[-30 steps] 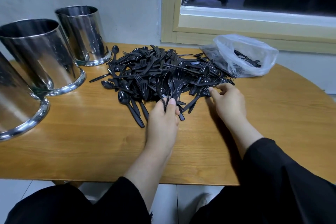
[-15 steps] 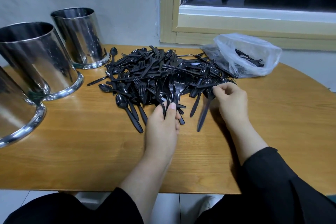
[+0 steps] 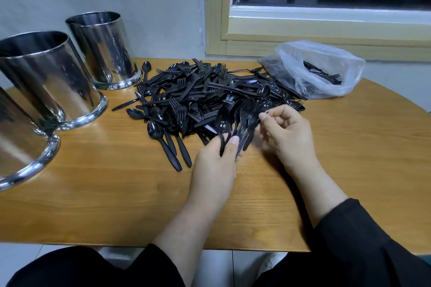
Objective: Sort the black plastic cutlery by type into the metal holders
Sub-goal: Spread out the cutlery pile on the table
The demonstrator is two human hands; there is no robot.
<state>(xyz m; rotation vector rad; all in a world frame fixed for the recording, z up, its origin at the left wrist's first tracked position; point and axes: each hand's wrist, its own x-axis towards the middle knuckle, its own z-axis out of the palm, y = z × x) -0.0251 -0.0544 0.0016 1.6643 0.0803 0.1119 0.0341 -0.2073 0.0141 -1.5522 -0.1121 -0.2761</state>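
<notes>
Left hand [image 3: 213,165] gripping bunched forks [image 3: 242,123], right hand [image 3: 288,133] pinching one, cutlery pile [image 3: 200,95] behind, three holders [image 3: 102,49] left, bag [image 3: 319,67] right

Bare tabletop [image 3: 98,189] runs wide in front of me and off to my left, so my left hand [image 3: 214,168] has a free lane along the near edge toward the three metal holders [image 3: 46,77], which stand close together at the far left with their open tops unblocked. The cutlery pile [image 3: 200,95] fills the middle from the far holder's foot across to the plastic bag [image 3: 326,65], and wall and window frame [image 3: 217,7] close off the back. To my right the wood lies free beyond my right hand [image 3: 289,135].
</notes>
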